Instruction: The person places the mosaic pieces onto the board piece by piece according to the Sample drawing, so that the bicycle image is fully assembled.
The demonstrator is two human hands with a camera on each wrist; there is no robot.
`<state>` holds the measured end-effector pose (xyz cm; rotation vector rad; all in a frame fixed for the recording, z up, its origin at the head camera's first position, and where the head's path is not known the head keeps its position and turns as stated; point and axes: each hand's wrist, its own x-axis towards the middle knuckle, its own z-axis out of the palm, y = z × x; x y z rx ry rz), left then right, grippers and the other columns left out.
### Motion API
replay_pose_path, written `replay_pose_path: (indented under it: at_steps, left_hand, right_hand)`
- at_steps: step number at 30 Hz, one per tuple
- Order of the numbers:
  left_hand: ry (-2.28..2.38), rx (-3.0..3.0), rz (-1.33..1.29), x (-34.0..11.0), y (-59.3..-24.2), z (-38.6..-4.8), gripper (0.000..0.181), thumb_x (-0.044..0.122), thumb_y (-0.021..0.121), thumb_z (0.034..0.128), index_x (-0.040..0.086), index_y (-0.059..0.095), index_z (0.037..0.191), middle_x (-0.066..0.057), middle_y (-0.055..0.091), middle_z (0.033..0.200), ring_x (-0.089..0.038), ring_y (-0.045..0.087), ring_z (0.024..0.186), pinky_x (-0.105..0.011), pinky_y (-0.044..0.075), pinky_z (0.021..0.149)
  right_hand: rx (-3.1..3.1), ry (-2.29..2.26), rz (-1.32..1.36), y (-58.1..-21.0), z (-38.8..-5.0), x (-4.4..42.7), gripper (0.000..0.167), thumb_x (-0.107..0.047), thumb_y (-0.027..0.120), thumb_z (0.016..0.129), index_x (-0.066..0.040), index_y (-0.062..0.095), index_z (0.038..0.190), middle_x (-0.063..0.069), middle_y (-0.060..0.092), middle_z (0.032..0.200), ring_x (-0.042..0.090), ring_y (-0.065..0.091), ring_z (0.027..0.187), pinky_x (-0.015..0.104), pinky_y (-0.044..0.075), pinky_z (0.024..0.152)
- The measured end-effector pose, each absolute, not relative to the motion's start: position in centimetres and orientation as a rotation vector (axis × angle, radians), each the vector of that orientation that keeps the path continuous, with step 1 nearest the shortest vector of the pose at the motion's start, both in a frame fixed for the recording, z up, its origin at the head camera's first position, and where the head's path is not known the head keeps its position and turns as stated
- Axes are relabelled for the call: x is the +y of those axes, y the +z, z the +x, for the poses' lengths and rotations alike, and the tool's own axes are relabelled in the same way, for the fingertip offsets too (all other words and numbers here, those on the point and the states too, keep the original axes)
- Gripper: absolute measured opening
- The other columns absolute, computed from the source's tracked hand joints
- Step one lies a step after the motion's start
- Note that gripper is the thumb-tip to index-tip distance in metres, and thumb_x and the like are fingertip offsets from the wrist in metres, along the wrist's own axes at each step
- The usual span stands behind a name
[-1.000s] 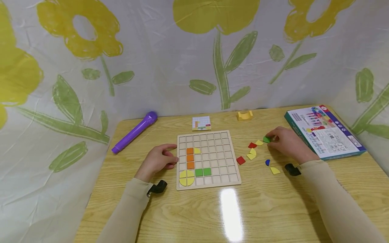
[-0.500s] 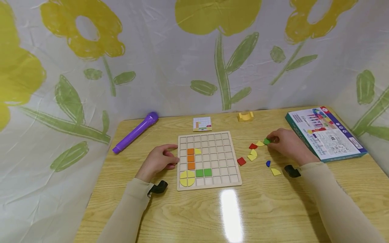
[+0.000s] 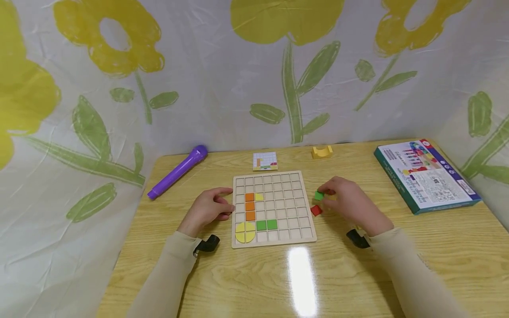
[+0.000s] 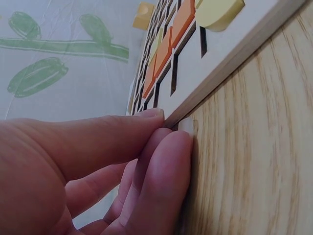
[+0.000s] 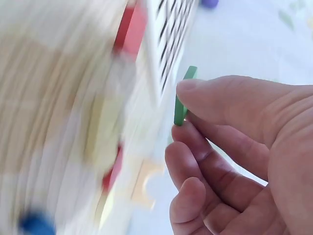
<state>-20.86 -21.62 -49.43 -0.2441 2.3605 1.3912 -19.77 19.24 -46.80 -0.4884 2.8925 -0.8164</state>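
A wooden grid board (image 3: 281, 212) lies on the table with orange, green and yellow tiles in some cells. At its left edge my left hand (image 3: 207, 207) holds the rim between thumb and fingers; the left wrist view shows the thumb (image 4: 142, 120) at the board's side. My right hand (image 3: 351, 203) pinches a green square tile (image 3: 319, 195) just right of the board. In the right wrist view this tile (image 5: 179, 111) stands on edge between thumb and fingers. Below it a red tile (image 3: 316, 210) lies against the board's right edge. The right hand hides other loose tiles.
A pattern card (image 3: 264, 161) lies behind the board, with a yellow notched block (image 3: 322, 152) to its right. A purple microphone-shaped toy (image 3: 177, 172) is at the back left. A game box (image 3: 427, 176) lies at the right. Behind stands a flower-printed cloth (image 3: 199, 88).
My right hand has lifted the green tile from the loose pieces and moved left with it toward the board. The left hand stays at the board's left edge.
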Motion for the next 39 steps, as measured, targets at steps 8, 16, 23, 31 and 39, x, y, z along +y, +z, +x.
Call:
replay_pose_path:
  at_steps: [8,16,23,31,39]
  left_hand:
    - [1.404,2.353,-0.236,-21.6,-49.7,-21.1,0.062,0.009,0.084,0.0944,0.018,0.062,0.152,-0.014,0.066,0.112,-0.02,0.073,0.083,-0.03,0.069,0.077]
    - [1.404,2.351,-0.226,-21.6,-49.9,-21.2,0.063,0.009,0.084,0.0944,0.018,0.061,0.152,-0.014,0.066,0.111,-0.02,0.073,0.084,-0.031,0.069,0.077]
    - [1.405,2.347,-0.222,-21.6,-49.6,-20.9,0.063,0.009,0.084,0.0949,0.017,0.061,0.153,-0.015,0.067,0.112,-0.021,0.073,0.085,-0.031,0.069,0.078]
    - [1.38,2.35,-0.235,-21.7,-49.5,-21.0,0.063,0.01,0.085,0.0945,0.018,0.061,0.152,-0.014,0.066,0.113,-0.021,0.073,0.085,-0.031,0.069,0.078]
    - [1.387,2.36,-0.214,-21.7,-49.5,-21.0,0.062,0.01,0.084,0.0947,0.017,0.062,0.152,-0.014,0.066,0.112,-0.02,0.073,0.085,-0.031,0.069,0.078]
  right_hand:
    - [2.831,-0.814,-0.702,-47.1,-17.9,14.1,0.02,-0.01,0.082,0.095,-0.007,0.08,0.114,0.004,0.074,0.111,0.02,0.067,0.096,0.037,0.063,0.087]
    - [2.82,-0.757,-0.821,-48.4,-16.8,11.6,0.021,-0.012,0.086,0.092,-0.009,0.082,0.113,-0.001,0.074,0.108,0.014,0.068,0.098,0.035,0.064,0.089]
    - [2.843,-0.72,-0.926,-48.7,-16.4,10.9,0.019,-0.011,0.085,0.091,-0.01,0.083,0.11,-0.002,0.072,0.103,0.011,0.065,0.092,0.029,0.061,0.082]
    - [2.838,-0.701,-1.007,-49.1,-16.2,10.6,0.018,-0.008,0.083,0.092,-0.009,0.083,0.11,0.0,0.071,0.102,0.011,0.063,0.093,0.027,0.061,0.081]
    - [2.851,-0.699,-0.999,-49.0,-16.2,10.7,0.017,-0.008,0.084,0.092,-0.009,0.084,0.109,-0.001,0.071,0.101,0.011,0.063,0.093,0.026,0.06,0.08]
